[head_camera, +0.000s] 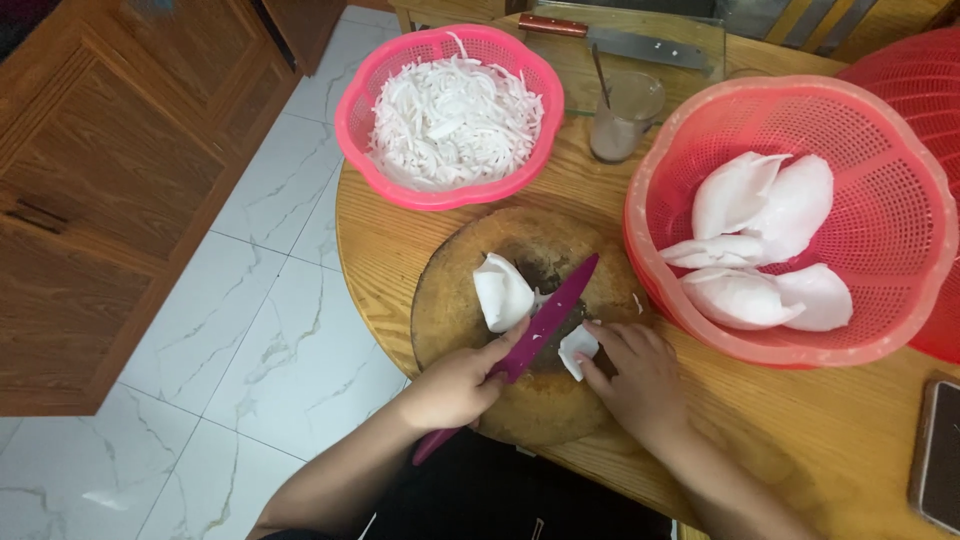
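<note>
My left hand (455, 385) grips the handle of a magenta knife (545, 320) whose blade lies across a round wooden cutting board (450, 300). My right hand (635, 375) holds down a small white coconut piece (578, 348) right beside the blade. A larger curved white coconut piece (502, 292) rests on the board, left of the blade.
A pink basket (360, 100) of white coconut shreds sits at the back left. A larger pink basket (900, 200) with big coconut pieces is on the right. A glass with a spoon (625, 115) and a cleaver (620, 42) lie behind. A phone (938, 455) is at the right edge.
</note>
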